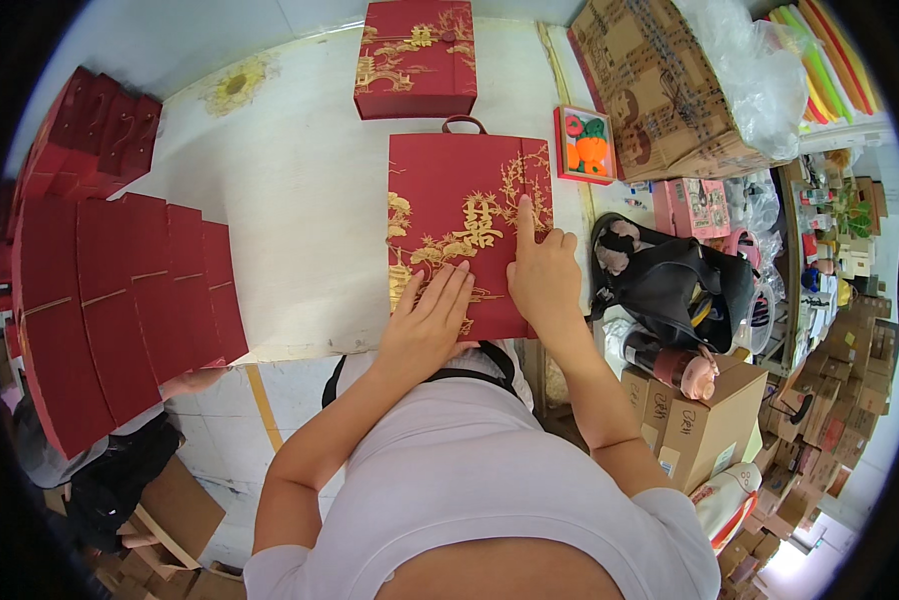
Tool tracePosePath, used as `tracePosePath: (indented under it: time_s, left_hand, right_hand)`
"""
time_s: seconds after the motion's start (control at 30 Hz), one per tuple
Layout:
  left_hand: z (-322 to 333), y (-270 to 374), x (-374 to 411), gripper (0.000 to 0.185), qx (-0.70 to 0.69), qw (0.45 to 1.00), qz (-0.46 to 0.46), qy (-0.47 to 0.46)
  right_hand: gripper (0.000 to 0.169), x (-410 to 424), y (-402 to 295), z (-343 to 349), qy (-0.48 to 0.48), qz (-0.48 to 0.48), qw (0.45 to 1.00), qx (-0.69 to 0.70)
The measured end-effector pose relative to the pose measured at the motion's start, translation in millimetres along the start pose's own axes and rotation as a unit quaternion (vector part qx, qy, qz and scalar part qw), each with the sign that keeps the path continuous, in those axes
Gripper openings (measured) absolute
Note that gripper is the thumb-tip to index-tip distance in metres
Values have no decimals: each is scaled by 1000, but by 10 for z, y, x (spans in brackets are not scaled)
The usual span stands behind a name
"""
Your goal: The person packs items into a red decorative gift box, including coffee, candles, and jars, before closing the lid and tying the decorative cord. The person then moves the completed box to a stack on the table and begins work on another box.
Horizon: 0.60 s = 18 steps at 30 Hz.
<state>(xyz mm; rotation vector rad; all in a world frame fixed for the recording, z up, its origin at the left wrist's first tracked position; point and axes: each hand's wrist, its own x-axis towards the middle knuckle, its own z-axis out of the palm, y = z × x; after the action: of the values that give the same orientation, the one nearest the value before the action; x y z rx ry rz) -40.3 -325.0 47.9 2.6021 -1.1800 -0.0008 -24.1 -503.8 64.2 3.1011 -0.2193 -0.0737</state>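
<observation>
A red gift box with gold printed trees and a gold double-happiness character [449,180] lies in front of me at the table's near edge, its small strap handle at the far side. My left hand [434,304] rests flat on its lower middle, fingers nearly together. My right hand [545,277] lies on its right part, index finger extended on the flap's seam beside the gold branches, the other fingers curled. Past the handle stands a second red gift box with a similar gold print [416,71] and a round clasp.
Stacked red boxes [127,285] stand at the left, a co-worker partly hidden behind them. On the right are a small tray of orange, green and red pieces [584,146], a large carton [659,90], a black bag [667,277], a tumbler [674,364] and brown cartons [697,420].
</observation>
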Motion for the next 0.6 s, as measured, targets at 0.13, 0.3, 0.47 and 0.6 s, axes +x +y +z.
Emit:
tracePosePath:
  time_s: [0.13,0.3,0.47,0.6]
  left_hand:
    - [36,7,-17,86,24,1000,-1,1]
    - [48,-13,-45,83,3,1000,8,22]
    - [43,-20,-57,77,-20,998,13,57]
    - [51,-122,-83,61,-22,994,53,91]
  right_hand:
    - [74,-10,-22,81,30,-3,999,-42]
    - [65,48,370,-19,-37,1,971,238]
    - [64,-66,610,-92,-46,-24,889,456]
    - [69,-83,664,-10,-8,-77,855,513]
